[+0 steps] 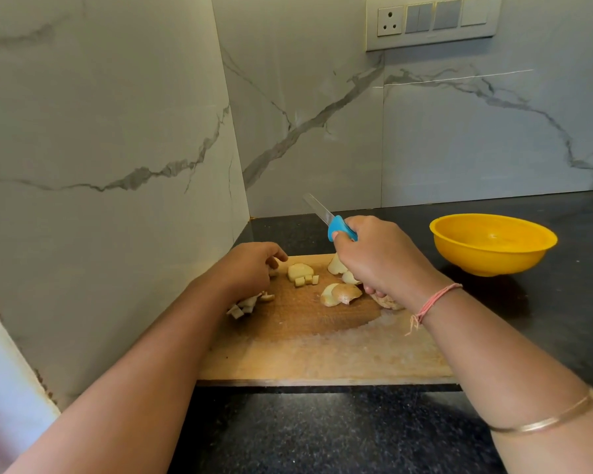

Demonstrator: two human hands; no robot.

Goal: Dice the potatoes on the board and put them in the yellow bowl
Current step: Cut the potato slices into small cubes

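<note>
The right hand [380, 258] is closed round the blue handle of a knife [332, 220], held clear above the board [322, 354] with the blade slanting up and away to the left. The left hand [250, 270] rests on the board's far left part, fingers curled downward. A small cube lies at its fingertips, but whether they pinch it I cannot tell.

Just right of the left fingers lies a potato chunk [300, 271], partly cut, with a few cubes at its near edge. More dice [247, 304] sit beside and partly beneath the left wrist. Between the two hands, nearer the right wrist, lie two skin-on slices [341, 294], overlapping. Other pieces [336, 266] show below the right hand, partly hidden by it.

The bowl [486, 261] stands on the dark counter [322, 432], well to the right of the right hand and off the board — nothing shows inside it. A pink thread [435, 299] circles the right wrist, and a thin bangle [545, 422] sits higher up that forearm.
</note>
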